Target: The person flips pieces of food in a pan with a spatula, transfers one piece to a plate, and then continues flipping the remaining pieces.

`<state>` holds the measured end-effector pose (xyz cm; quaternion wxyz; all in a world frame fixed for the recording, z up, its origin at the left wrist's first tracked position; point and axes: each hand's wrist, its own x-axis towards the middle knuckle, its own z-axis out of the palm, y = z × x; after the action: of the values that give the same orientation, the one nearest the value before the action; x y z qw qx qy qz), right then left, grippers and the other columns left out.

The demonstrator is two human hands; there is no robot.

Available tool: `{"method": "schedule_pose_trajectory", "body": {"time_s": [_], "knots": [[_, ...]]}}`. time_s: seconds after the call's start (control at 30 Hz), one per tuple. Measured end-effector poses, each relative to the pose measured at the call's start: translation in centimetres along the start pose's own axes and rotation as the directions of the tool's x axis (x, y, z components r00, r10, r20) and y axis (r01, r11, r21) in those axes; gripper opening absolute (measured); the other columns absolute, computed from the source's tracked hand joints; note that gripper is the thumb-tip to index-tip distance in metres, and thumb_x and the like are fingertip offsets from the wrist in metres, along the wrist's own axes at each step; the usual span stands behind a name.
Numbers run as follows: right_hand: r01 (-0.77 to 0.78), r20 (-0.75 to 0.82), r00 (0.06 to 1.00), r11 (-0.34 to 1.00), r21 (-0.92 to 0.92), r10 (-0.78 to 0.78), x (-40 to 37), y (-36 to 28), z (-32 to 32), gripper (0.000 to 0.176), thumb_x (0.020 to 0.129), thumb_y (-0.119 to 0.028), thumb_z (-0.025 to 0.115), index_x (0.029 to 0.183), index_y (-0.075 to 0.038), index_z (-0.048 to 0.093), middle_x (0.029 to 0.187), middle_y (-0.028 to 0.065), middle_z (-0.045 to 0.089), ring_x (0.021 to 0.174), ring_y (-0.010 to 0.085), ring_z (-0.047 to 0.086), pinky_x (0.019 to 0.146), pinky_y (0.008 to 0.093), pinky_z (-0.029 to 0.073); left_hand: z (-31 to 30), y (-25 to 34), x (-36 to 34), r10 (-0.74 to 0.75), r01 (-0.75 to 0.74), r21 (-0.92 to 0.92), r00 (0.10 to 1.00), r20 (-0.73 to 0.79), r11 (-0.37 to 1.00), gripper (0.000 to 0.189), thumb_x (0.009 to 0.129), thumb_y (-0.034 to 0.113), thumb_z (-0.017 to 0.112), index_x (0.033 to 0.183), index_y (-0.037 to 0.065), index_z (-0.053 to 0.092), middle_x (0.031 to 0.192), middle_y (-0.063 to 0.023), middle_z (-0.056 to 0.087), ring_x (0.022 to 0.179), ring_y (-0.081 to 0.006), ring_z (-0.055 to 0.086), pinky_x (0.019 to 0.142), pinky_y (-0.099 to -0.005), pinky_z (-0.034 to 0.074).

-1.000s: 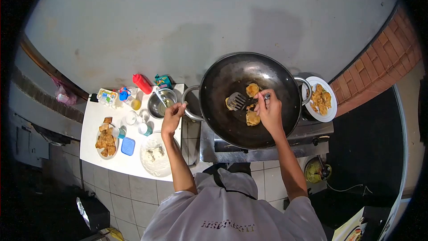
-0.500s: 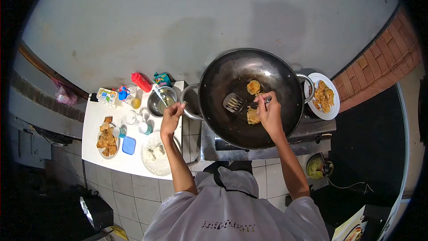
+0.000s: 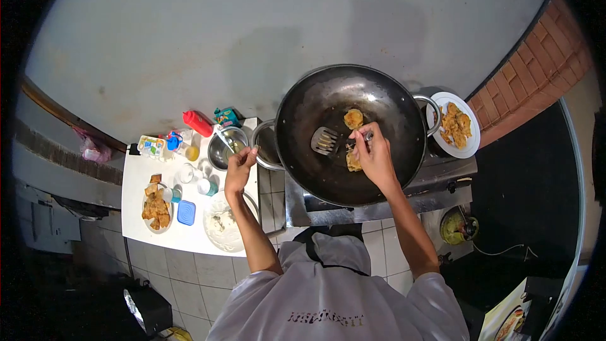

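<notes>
My right hand (image 3: 376, 159) grips a slotted turner (image 3: 324, 141) over the large dark wok (image 3: 315, 180). The turner's head lies low in the pan, left of the food. One golden fried piece (image 3: 353, 119) sits above the turner; a second piece (image 3: 353, 163) is partly hidden by my right hand. My left hand (image 3: 239, 170) is by the wok's left handle (image 3: 264, 145), fingers curled in, and I cannot tell what is in them. Just past its fingertips stands a metal bowl (image 3: 219, 153) with a pale-handled utensil (image 3: 225, 138) leaning in it.
On the white table (image 3: 151, 167) at left are a plate of fried food (image 3: 156, 208), a blue lid (image 3: 185, 212), cups, a red bottle (image 3: 198, 124) and a plate of white flour-like stuff (image 3: 222, 230). A white plate with fried pieces (image 3: 455, 127) stands right of the wok.
The turner's head has tilted a little in the wok, with my right hand still on it. My left hand keeps nearly the same place. The whole view has shifted slightly.
</notes>
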<state>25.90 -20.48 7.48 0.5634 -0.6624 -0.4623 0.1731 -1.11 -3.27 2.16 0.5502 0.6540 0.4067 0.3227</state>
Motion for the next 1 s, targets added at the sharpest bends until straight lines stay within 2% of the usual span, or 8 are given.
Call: {"method": "schedule_pose_trajectory", "body": {"time_s": [0.07, 0.13, 0.17, 0.37, 0.6, 0.77, 0.87, 1.0], "knots": [[-0.026, -0.001, 1.000, 0.994, 0.106, 0.026, -0.2, -0.4, -0.2, 0.007, 0.089, -0.006, 0.052, 0.090, -0.001, 0.046, 0.080, 0.0141, 0.061, 0.060, 0.0174, 0.061, 0.053, 0.0291, 0.047, -0.1, -0.4, 0.1, -0.003, 0.003, 0.011, 1.000, 0.009, 1.000, 0.031, 0.089, 0.028, 0.058, 0.073, 0.001, 0.055, 0.067, 0.0068, 0.041, 0.065, -0.0054, 0.034, 0.059, -0.0213, 0.030], [0.087, -0.070, 0.994, 0.994, 0.065, -0.082, -0.2, -0.3, -0.9, 0.007, 0.089, -0.006, 0.052, 0.090, -0.001, 0.047, 0.077, 0.0132, 0.061, 0.058, 0.0160, 0.061, 0.052, 0.0268, 0.048, 0.0, -0.1, -0.1, 0.006, -0.006, 0.001, 1.000, 0.004, 1.000, 0.031, 0.090, 0.028, 0.058, 0.073, 0.002, 0.055, 0.067, 0.0067, 0.041, 0.064, -0.0054, 0.034, 0.058, -0.0215, 0.030], [0.092, -0.078, 0.993, 0.995, 0.035, -0.089, -0.1, -0.3, -1.3, 0.009, 0.089, -0.007, 0.053, 0.091, -0.001, 0.048, 0.069, 0.0097, 0.059, 0.055, 0.0138, 0.058, 0.050, 0.0253, 0.045, 0.0, 0.0, -0.1, 0.009, -0.009, 0.001, 1.000, 0.004, 1.000, 0.031, 0.090, 0.028, 0.058, 0.073, 0.002, 0.055, 0.067, 0.0067, 0.041, 0.064, -0.0054, 0.034, 0.058, -0.0215, 0.030], [0.032, -0.086, 0.996, 0.997, -0.069, -0.038, -0.2, -0.6, -2.7, 0.010, 0.087, -0.007, 0.056, 0.089, -0.001, 0.050, 0.059, 0.0084, 0.054, 0.047, 0.0121, 0.052, 0.045, 0.0265, 0.038, -0.2, -0.2, 0.2, -0.026, 0.027, -0.002, 0.999, 0.036, 1.000, 0.027, 0.090, 0.026, 0.057, 0.075, 0.004, 0.055, 0.066, 0.0066, 0.042, 0.062, -0.0045, 0.035, 0.056, -0.0204, 0.029], [0.054, -0.077, 0.995, 0.997, -0.058, -0.059, -0.4, -0.1, -3.1, 0.009, 0.087, -0.007, 0.056, 0.089, 0.000, 0.050, 0.063, 0.0113, 0.056, 0.051, 0.0161, 0.055, 0.048, 0.0299, 0.039, 0.2, 0.5, -0.1, -0.032, 0.032, -0.012, 0.999, 0.001, 0.999, 0.027, 0.090, 0.026, 0.057, 0.074, 0.004, 0.055, 0.066, 0.0062, 0.042, 0.062, -0.0044, 0.036, 0.057, -0.0203, 0.031], [0.074, -0.032, 0.996, 0.992, -0.107, -0.078, -0.3, 0.0, -3.0, 0.009, 0.086, -0.005, 0.054, 0.091, 0.001, 0.049, 0.077, 0.0159, 0.059, 0.062, 0.0267, 0.058, 0.057, 0.0331, 0.042, 0.3, 0.2, -0.1, -0.027, 0.027, -0.009, 0.999, -0.028, 1.000, 0.028, 0.090, 0.026, 0.057, 0.076, 0.002, 0.056, 0.067, 0.0056, 0.043, 0.064, -0.0047, 0.038, 0.059, -0.0206, 0.034], [0.135, -0.028, 0.990, 0.987, -0.085, -0.138, 0.0, 0.9, -2.8, 0.010, 0.086, -0.005, 0.054, 0.092, 0.001, 0.049, 0.078, 0.0169, 0.059, 0.065, 0.0282, 0.058, 0.058, 0.0335, 0.043, 0.3, 0.2, -0.2, -0.026, 0.025, -0.027, 0.999, -0.021, 0.999, 0.028, 0.090, 0.027, 0.057, 0.078, 0.001, 0.057, 0.068, 0.0052, 0.044, 0.064, -0.0049, 0.039, 0.061, -0.0207, 0.036], [0.100, 0.007, 0.995, 0.994, -0.044, -0.100, 0.1, 1.1, -2.5, 0.010, 0.086, -0.005, 0.054, 0.092, 0.002, 0.049, 0.077, 0.0172, 0.058, 0.065, 0.0283, 0.058, 0.060, 0.0343, 0.043, 0.4, 0.6, -0.3, -0.025, 0.024, -0.009, 0.999, -0.032, 1.000, 0.028, 0.090, 0.027, 0.057, 0.080, 0.000, 0.058, 0.069, 0.0051, 0.045, 0.064, -0.0050, 0.039, 0.060, -0.0209, 0.036]]}}
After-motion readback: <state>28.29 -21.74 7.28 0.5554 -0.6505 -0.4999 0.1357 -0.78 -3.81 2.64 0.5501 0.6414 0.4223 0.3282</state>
